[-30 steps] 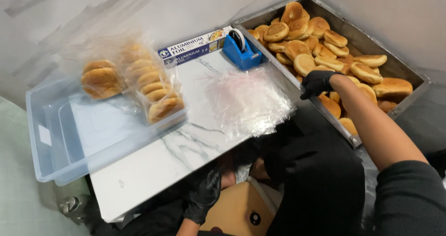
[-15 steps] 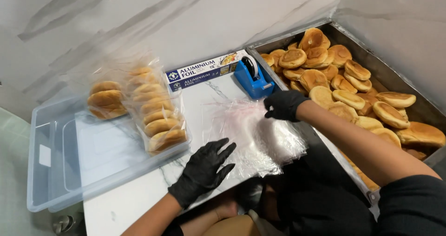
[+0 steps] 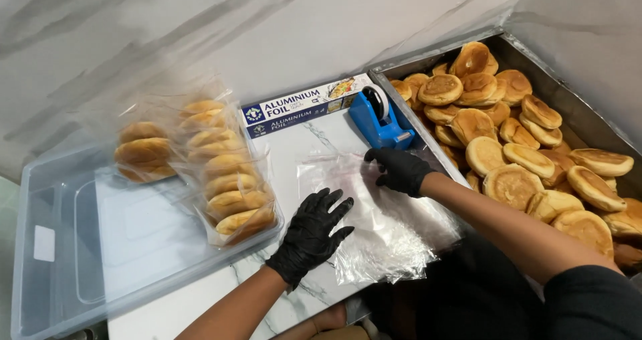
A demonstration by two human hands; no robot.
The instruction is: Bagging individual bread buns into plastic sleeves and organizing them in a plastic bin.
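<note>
Both my hands wear black gloves. My left hand [image 3: 313, 234] rests flat, fingers spread, on the near left part of a stack of clear plastic bags [image 3: 391, 228] lying on the white marble counter. My right hand [image 3: 399, 170] presses its fingertips on the far edge of the same stack, just in front of a blue tape dispenser [image 3: 378, 121]. Neither hand holds anything. To the right, a large metal tray [image 3: 580, 106] is filled with several golden buns [image 3: 512, 185].
A clear plastic tub [image 3: 73, 246] at the left holds two bagged stacks of buns [image 3: 227, 173]. A long foil box [image 3: 301, 104] lies against the marble wall behind the bags. The counter edge runs close to my body.
My right hand came off the bun tray and moved left onto the plastic bags. My left hand rose from below the counter and settled on the bags.
</note>
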